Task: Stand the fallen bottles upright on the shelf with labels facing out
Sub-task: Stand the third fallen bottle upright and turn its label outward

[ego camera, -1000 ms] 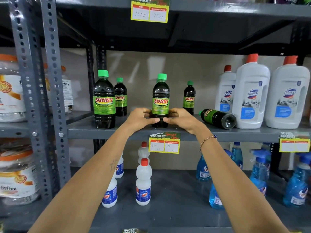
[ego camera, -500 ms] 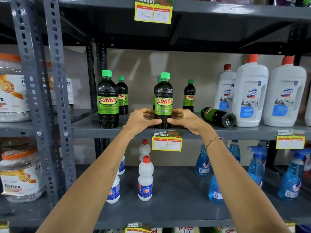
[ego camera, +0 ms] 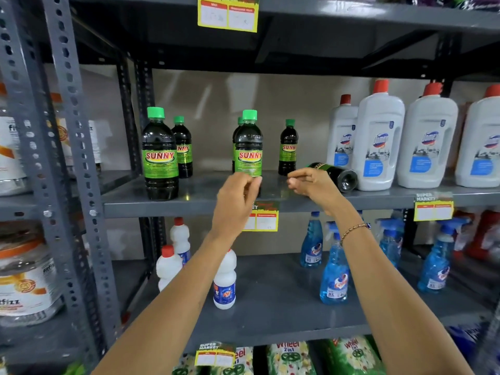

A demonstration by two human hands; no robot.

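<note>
A dark Sunny bottle (ego camera: 248,147) with a green cap stands upright at the middle of the grey shelf (ego camera: 194,205), its label facing out. My left hand (ego camera: 234,197) is in front of its base with curled fingers, the fingertips at the lower edge of the label; the hand hides whether it grips. My right hand (ego camera: 311,184) is off that bottle, loosely curled and holding nothing. It hovers just left of a fallen Sunny bottle (ego camera: 336,175) that lies on its side, bottom toward me. Other Sunny bottles stand upright at the left (ego camera: 159,158) and at the back (ego camera: 288,147).
Large white Domex bottles (ego camera: 378,142) stand right of the fallen bottle, touching it. Price tags (ego camera: 259,219) hang on the shelf edge. The shelf below holds small white bottles (ego camera: 224,280) and blue spray bottles (ego camera: 334,274). A perforated steel post (ego camera: 67,158) stands at the left.
My right hand has let go of the middle bottle and moved right toward the fallen one. My left hand has drawn back a little at the bottle's base. The camera has moved closer.
</note>
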